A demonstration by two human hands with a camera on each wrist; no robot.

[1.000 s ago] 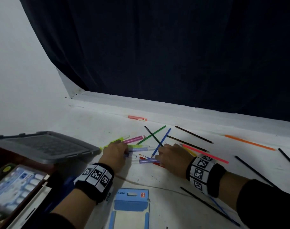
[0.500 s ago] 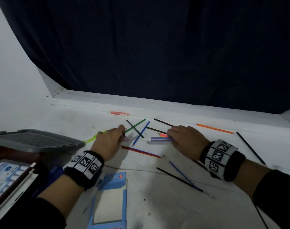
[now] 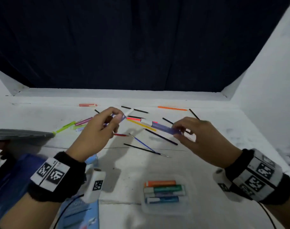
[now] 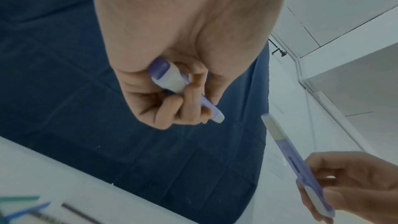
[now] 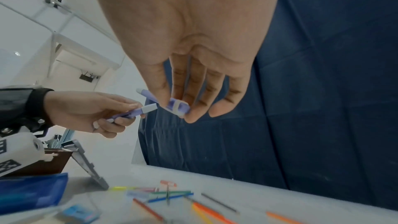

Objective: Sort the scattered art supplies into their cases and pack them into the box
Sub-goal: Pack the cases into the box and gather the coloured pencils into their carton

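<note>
A dark navy curtain (image 3: 141, 43) hangs in front of me, filling the whole back of the scene, with white walls (image 3: 271, 83) on either side. Below it a raised white ledge (image 3: 118, 94) runs along the far edge of my white tabletop (image 3: 215, 162). From my right wrist I see a white ceiling (image 5: 25, 28).

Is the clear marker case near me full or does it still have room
It still has room. The clear case holds four markers lying side by side in its far part; the near part looks bare.
</note>
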